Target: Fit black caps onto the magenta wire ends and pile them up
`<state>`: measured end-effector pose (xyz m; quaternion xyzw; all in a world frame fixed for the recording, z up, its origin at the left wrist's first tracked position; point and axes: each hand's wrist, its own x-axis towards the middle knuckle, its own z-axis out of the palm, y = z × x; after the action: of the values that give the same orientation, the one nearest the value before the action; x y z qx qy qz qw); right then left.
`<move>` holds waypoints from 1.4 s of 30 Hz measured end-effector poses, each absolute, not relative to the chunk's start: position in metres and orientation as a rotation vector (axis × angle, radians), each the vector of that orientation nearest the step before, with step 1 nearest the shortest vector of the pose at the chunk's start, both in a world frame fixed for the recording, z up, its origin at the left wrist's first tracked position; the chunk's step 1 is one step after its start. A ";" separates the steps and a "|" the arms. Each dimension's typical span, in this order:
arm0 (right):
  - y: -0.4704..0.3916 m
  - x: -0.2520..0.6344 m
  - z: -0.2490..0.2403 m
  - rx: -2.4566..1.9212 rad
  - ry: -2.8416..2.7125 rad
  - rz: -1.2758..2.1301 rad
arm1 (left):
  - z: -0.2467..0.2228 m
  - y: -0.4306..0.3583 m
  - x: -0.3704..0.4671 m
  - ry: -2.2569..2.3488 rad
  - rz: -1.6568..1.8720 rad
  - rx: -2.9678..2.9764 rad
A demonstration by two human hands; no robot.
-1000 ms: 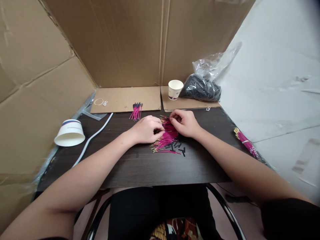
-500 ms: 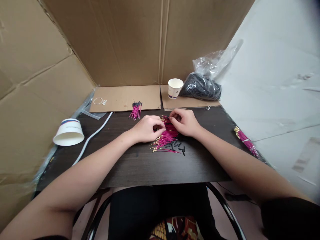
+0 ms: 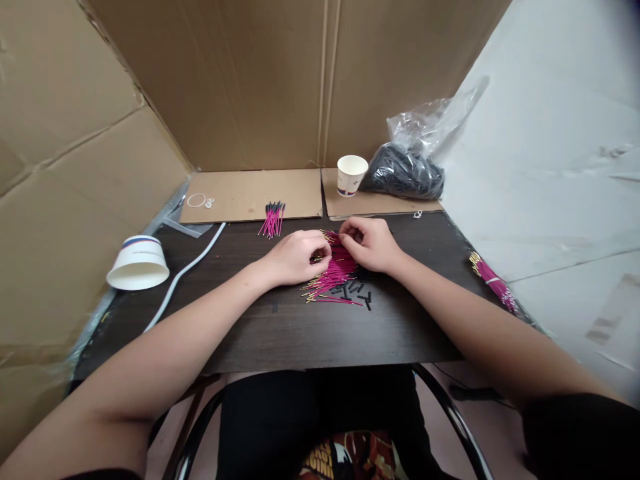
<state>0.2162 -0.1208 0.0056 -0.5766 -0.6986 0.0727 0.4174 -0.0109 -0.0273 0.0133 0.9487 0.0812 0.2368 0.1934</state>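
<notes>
Evidently, the cardboard walls (image 3: 240, 93) enclose the work, perhaps so that small parts cannot roll off. Inside stands the dark table (image 3: 300, 340). A clear bag (image 3: 405, 175) of black stuff slumps at the far right, behind the working area. Both hands are half curled: the left hand (image 3: 299, 257) and the right hand (image 3: 373, 245) each bring thumb and forefinger close together, a shape suited to thin pieces, though I cannot tell whether either pinches one. One cup (image 3: 351, 179) stands upright; another cup (image 3: 143, 257) lies tipped. The pink wires (image 3: 336, 275) lie heaped between and below the hands, probably for short reaches. A banded bundle (image 3: 495, 285) sits apart, at the right edge. Black-ended wires (image 3: 273, 220) lie separately, likely to avoid mixing. Loose black sleeves (image 3: 357, 288) border the heap.
</notes>
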 end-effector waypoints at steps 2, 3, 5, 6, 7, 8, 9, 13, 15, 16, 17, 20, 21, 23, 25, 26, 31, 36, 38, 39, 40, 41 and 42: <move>-0.121 0.216 0.005 -1.447 -1.755 0.185 | 0.013 -0.027 -0.011 0.222 0.664 2.663; -0.121 0.216 0.005 -1.445 -1.756 0.185 | 0.012 -0.027 -0.010 0.221 0.664 2.659; -0.120 0.217 0.005 -1.441 -1.759 0.183 | 0.011 -0.026 -0.010 0.222 0.664 2.641; -0.120 0.217 0.005 -1.441 -1.759 0.181 | 0.011 -0.026 -0.010 0.225 0.668 2.627; -0.120 0.217 0.005 -1.438 -1.757 0.180 | 0.011 -0.026 -0.010 0.229 0.677 2.608; -0.120 0.217 0.005 -1.434 -1.751 0.178 | 0.011 -0.026 -0.010 0.239 0.697 2.582; -0.120 0.217 0.004 -1.428 -1.743 0.177 | 0.011 -0.026 -0.010 0.261 0.728 2.547; -0.119 0.218 0.004 -1.402 -1.682 0.185 | 0.011 -0.026 -0.007 0.455 0.841 2.279; -0.119 0.217 0.004 -1.403 -1.644 0.196 | 0.010 -0.025 -0.005 0.520 0.852 2.093; -0.119 0.217 0.004 -1.406 -1.627 0.198 | 0.010 -0.024 -0.003 0.527 0.862 2.005; -0.119 0.217 0.004 -1.406 -1.610 0.197 | 0.009 -0.022 -0.001 0.527 0.882 1.926; -0.120 0.216 0.005 -1.378 -1.560 0.160 | 0.007 -0.016 0.002 0.543 0.944 1.748; -0.121 0.216 0.006 -1.358 -1.541 0.139 | 0.007 -0.014 0.002 0.558 0.952 1.715; -0.123 0.216 0.008 -1.316 -1.506 0.091 | 0.006 -0.011 0.002 0.590 0.952 1.686; -0.125 0.215 0.011 -1.285 -1.486 0.045 | 0.005 -0.009 0.001 0.609 0.949 1.689; -0.127 0.214 0.012 -1.274 -1.485 0.025 | 0.005 -0.009 0.001 0.611 0.946 1.694; -0.130 0.211 0.015 -1.244 -1.526 -0.013 | 0.003 -0.010 0.001 0.556 0.950 1.732; -0.128 0.211 0.014 -1.223 -1.568 -0.017 | 0.003 -0.011 0.002 0.536 0.955 1.763; -0.128 0.212 0.013 -1.225 -1.576 -0.017 | 0.003 -0.012 0.002 0.538 0.950 1.764; -0.128 0.212 0.013 -1.227 -1.578 -0.018 | 0.003 -0.012 0.002 0.539 0.948 1.765; -0.128 0.212 0.013 -1.229 -1.579 -0.018 | 0.003 -0.013 0.002 0.538 0.946 1.768; -0.128 0.212 0.013 -1.233 -1.580 -0.016 | 0.004 -0.013 0.002 0.538 0.945 1.771; -0.128 0.212 0.013 -1.238 -1.581 -0.013 | 0.004 -0.013 0.002 0.536 0.943 1.775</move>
<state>0.2117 -0.1284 0.0131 -0.5201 -0.6643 -0.0054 0.5368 0.0019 -0.0134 0.0040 0.7359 0.2222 0.3910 0.5062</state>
